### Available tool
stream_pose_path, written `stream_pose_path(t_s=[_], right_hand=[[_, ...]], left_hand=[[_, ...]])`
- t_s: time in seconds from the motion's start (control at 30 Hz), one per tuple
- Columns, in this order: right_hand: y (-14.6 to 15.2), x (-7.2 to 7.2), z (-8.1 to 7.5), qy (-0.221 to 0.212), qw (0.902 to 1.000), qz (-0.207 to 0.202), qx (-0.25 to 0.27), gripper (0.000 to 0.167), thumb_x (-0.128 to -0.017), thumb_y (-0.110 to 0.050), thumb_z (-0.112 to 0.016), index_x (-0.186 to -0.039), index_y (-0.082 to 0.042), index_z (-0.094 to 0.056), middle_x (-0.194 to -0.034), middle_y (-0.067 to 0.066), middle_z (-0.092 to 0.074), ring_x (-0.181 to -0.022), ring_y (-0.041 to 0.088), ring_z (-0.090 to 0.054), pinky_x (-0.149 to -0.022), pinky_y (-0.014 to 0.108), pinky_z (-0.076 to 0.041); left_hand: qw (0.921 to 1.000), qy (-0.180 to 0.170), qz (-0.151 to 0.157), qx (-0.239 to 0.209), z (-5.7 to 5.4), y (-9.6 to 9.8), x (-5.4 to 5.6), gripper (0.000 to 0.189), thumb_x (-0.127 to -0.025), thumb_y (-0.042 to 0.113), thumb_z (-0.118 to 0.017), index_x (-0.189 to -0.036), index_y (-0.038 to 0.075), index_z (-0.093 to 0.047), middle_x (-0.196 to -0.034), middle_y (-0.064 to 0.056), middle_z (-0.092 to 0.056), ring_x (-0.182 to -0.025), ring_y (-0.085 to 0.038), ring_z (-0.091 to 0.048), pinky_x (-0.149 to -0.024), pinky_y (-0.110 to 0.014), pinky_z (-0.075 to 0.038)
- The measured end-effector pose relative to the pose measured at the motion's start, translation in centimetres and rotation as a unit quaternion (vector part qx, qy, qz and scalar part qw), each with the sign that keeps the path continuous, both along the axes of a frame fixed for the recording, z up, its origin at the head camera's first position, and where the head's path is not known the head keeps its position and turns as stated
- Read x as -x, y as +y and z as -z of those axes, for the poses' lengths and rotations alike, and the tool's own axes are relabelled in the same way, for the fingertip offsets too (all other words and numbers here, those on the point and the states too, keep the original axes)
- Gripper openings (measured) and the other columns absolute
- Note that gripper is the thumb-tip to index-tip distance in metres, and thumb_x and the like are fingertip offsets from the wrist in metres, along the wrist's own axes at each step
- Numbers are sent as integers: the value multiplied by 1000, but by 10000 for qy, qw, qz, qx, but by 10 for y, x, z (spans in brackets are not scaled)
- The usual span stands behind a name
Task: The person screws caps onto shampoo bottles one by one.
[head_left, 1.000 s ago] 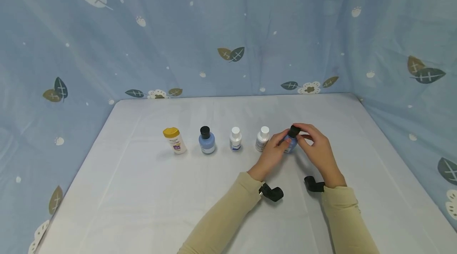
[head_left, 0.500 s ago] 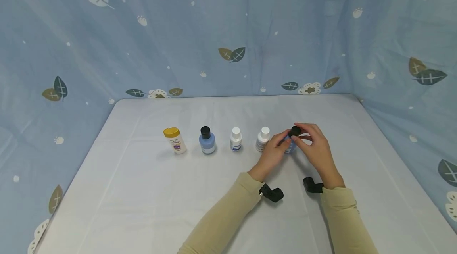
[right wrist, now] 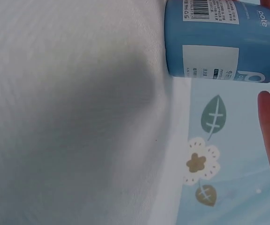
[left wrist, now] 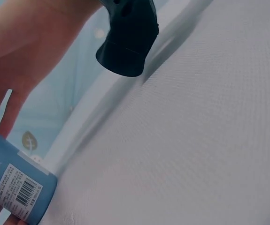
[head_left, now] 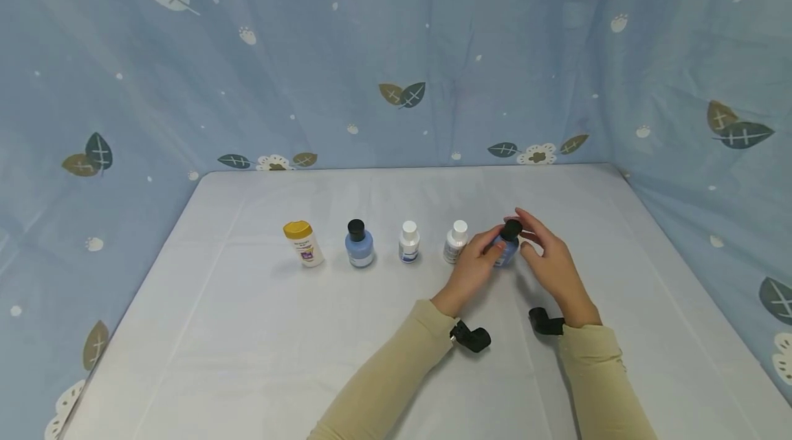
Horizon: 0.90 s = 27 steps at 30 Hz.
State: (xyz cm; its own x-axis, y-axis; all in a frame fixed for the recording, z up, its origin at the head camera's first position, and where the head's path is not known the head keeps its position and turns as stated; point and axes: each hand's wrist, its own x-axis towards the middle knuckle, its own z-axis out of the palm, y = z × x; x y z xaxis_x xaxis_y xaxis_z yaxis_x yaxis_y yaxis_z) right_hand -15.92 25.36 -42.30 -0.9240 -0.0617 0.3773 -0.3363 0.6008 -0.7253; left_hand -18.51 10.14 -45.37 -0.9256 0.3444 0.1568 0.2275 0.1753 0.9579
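A blue bottle [head_left: 507,251] with a black cap [head_left: 511,228] stands at the right end of a row on the white table. My left hand [head_left: 468,270] holds its body between thumb and fingers. Around the cap's right side my right hand [head_left: 553,265] is spread, its thumb apart from the cap; whether a fingertip still touches it is hard to see. The left wrist view has a barcode label on the bottle [left wrist: 24,187]. In the right wrist view the bottle [right wrist: 219,40] appears on its side, with the right thumb [right wrist: 269,119] off it.
Left of the held bottle stand two white bottles [head_left: 456,242] [head_left: 408,242], another blue bottle [head_left: 359,247] with a black cap, and a white bottle with a yellow lid [head_left: 304,247]. A patterned blue cloth [head_left: 396,34] hangs behind the table [head_left: 278,337].
My right thumb and fingers, which pinched the black cap, have loosened and spread away from it. The cap remains on the bottle. My left hand keeps its grip.
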Motion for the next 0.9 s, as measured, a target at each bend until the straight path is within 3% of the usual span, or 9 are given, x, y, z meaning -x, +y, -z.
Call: stream_pose_path(t_s=[0.23, 0.4, 0.57, 0.67, 0.8, 0.9], right_hand=[[1, -1, -1, -187, 9996, 178, 126, 41, -89, -5, -52, -129, -9, -48, -127, 14, -49, -102, 32, -54, -86, 46, -40], [1, -1, -1, -81, 9996, 191, 182, 40, -89, -11, -54, -128, -17, -50, -124, 6, -52, -102, 21, -54, -87, 31, -42], [1, -1, -1, 66, 9994, 163, 291, 38, -87, -12, -58, -125, -16, -52, -119, 4, -54, -100, 8, -54, -83, 15, -41], [1, 0, -1, 69, 9992, 167, 365, 37, -86, -12, -60, -122, -15, -53, -115, 2, -56, -100, 6, -53, -84, 19, -42], [1, -1, -2, -33, 9988, 204, 438, 37, -85, -18, -62, -120, -14, -53, -113, 3, -56, -101, 14, -54, -85, 32, -44], [2, 0, 1, -75, 9987, 241, 450, 39, -84, -23, -63, -121, -14, -53, -115, 5, -54, -103, 19, -53, -85, 34, -44]], left_hand=[[10000, 11, -50, 46, 3, 1, -1, 42, -91, 35, -48, -131, 20, -47, -123, 3, -52, -113, -5, -45, -91, -23, -36], [9999, -14, -48, 88, 2, 0, -2, 42, -91, 36, -48, -131, 21, -47, -123, 3, -51, -113, -6, -44, -92, -23, -36], [9999, 28, -47, 131, 1, -1, -1, 43, -91, 37, -47, -131, 23, -46, -124, 4, -51, -114, -6, -44, -92, -23, -36], [9999, 37, -36, 139, 0, -1, -1, 43, -91, 38, -47, -132, 23, -46, -123, 4, -51, -114, -6, -44, -92, -24, -36], [9999, -51, -27, 130, -1, -2, -2, 42, -91, 39, -46, -131, 26, -46, -123, 6, -50, -113, -5, -44, -92, -24, -36], [9999, -82, -35, 134, -1, -1, -3, 41, -91, 39, -47, -131, 27, -47, -123, 7, -50, -113, -4, -44, -91, -24, -36]])
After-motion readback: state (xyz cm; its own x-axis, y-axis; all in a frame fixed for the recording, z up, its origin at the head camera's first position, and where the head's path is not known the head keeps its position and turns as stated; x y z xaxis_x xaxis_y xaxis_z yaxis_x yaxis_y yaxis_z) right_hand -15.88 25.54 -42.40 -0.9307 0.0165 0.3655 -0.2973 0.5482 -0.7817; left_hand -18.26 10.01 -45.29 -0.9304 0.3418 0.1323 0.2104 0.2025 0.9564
